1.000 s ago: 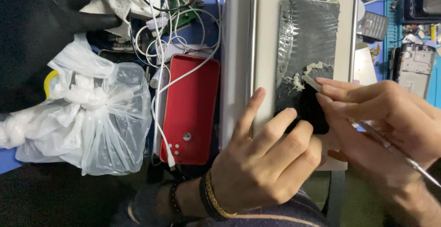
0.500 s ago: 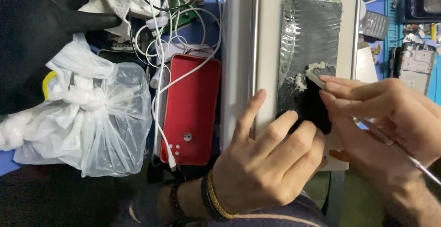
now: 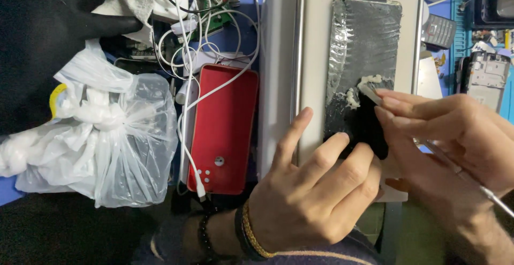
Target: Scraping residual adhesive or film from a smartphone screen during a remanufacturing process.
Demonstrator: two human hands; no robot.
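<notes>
A dark phone panel (image 3: 364, 45) with a dull, smeared surface lies lengthwise on a white flat plate (image 3: 316, 40). My left hand (image 3: 316, 190) presses its fingers flat on the plate and the near end of the panel, holding it down. My right hand (image 3: 455, 147) pinches a small white scraper (image 3: 369, 91), its edge against the panel. A ridge of pale scraped glue (image 3: 356, 91) sits in front of the scraper; the panel behind it is clean black. A thin metal tool (image 3: 490, 195) also runs through my right hand.
A red phone back (image 3: 225, 131) with a white cable (image 3: 187, 109) across it lies left of the plate. Further left sit a knotted clear plastic bag (image 3: 107, 142) and a black gloved hand (image 3: 59, 24). Phone frames and parts (image 3: 484, 77) lie at right on a blue mat.
My right hand has pushed the scraper a little farther up the panel, widening the clean black patch. My left hand has stayed in place.
</notes>
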